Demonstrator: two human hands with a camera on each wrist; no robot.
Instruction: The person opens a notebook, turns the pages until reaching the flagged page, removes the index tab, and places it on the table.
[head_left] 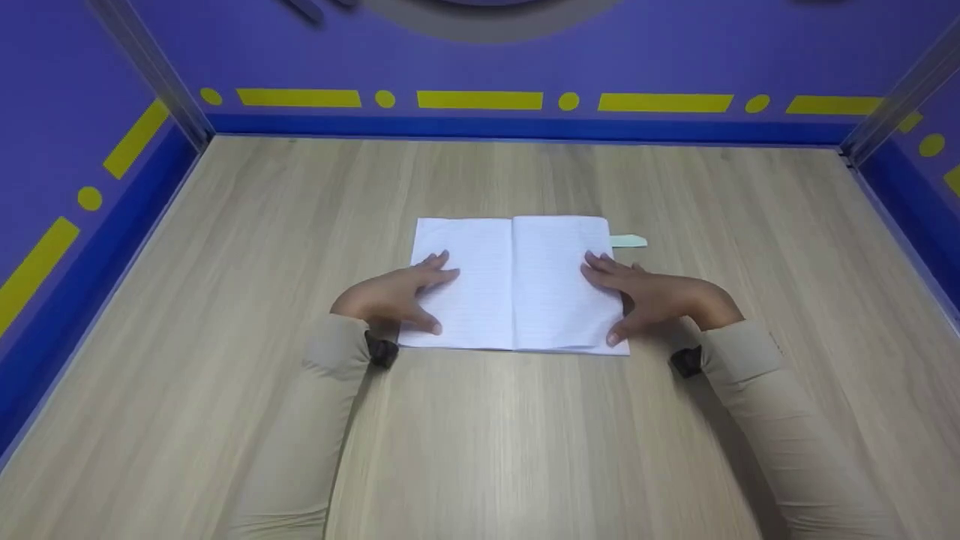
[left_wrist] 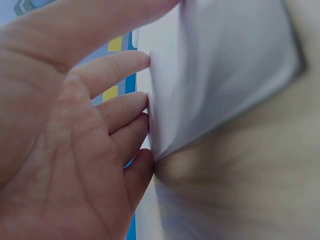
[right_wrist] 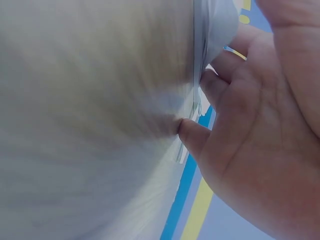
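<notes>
An open notebook (head_left: 512, 300) with white, faintly lined pages lies flat on the table, its fold running up the middle. My left hand (head_left: 401, 292) rests on the left page with spread fingers, the thumb near the lower left corner. On the right page, my right hand (head_left: 652, 294) lies with its fingers over the outer edge and its thumb near the bottom corner. In the left wrist view the straight fingertips touch the page (left_wrist: 170, 95) along its edge. The right wrist view has the fingers beside the notebook's edge (right_wrist: 198, 55). Neither hand is curled round anything.
A pale green strip (head_left: 628, 241) sticks out past the notebook's upper right edge. The wood-grain table (head_left: 480, 435) is bounded by a blue and purple back wall (head_left: 480, 67) with yellow marks, and by similar walls left and right.
</notes>
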